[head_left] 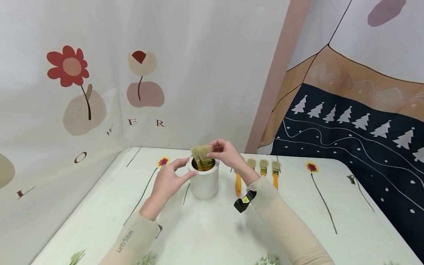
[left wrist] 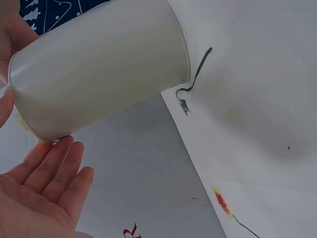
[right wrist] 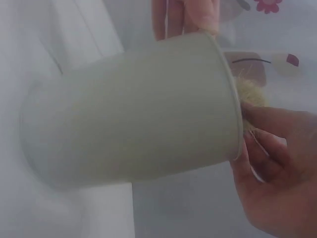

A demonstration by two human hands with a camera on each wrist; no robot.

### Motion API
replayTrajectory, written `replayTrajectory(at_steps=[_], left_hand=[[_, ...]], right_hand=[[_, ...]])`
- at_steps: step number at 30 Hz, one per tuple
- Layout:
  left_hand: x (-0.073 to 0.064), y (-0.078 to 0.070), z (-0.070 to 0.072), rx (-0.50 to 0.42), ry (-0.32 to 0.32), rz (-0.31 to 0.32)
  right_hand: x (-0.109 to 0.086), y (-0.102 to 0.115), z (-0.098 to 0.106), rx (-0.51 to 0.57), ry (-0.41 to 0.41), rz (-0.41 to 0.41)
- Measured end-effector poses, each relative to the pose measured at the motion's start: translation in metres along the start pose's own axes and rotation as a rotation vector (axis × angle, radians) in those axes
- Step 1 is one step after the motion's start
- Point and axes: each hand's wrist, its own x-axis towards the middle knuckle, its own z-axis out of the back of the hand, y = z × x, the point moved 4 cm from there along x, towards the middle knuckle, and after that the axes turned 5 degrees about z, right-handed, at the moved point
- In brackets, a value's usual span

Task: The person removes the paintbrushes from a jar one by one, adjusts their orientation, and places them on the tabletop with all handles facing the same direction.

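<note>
A white cylindrical container (head_left: 204,186) stands upright on the table. Paintbrushes (head_left: 201,151) with pale bristles and gold-coloured ferrules stick out of its mouth, bristles up; their handles are hidden inside. My left hand (head_left: 169,180) holds the container at its rim, thumb at the front and fingers round the left side. In the left wrist view, the container's wall (left wrist: 99,64) looks plain, with fingertips (left wrist: 64,144) touching its rim. My right hand (head_left: 226,152) pinches a brush at the bristles above the right side of the rim. Seen from the right wrist, the bristles (right wrist: 251,91) show just past the rim.
Several more paintbrushes (head_left: 275,173) with orange handles lie in a row to the right of the container, partly behind my right forearm. A flower-printed white cloth covers the table (head_left: 347,206). Printed curtains (head_left: 205,73) hang close behind its back edge.
</note>
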Motion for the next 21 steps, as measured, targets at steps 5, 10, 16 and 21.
replayTrajectory(at_steps=[5, 10, 16, 21], left_hand=[[-0.001, 0.002, -0.002, -0.007, 0.001, -0.008], [-0.004, 0.007, -0.005, 0.000, 0.011, 0.007], [-0.002, 0.006, -0.004, 0.008, 0.008, 0.008], [0.001, 0.003, -0.002, -0.010, 0.008, -0.009]], right_hand=[[-0.003, 0.000, 0.000, -0.049, 0.021, 0.046], [-0.007, 0.001, 0.001, -0.006, -0.006, 0.083], [-0.004, 0.014, 0.009, 0.069, -0.060, 0.128], [-0.005, 0.029, 0.024, 0.129, -0.165, 0.165]])
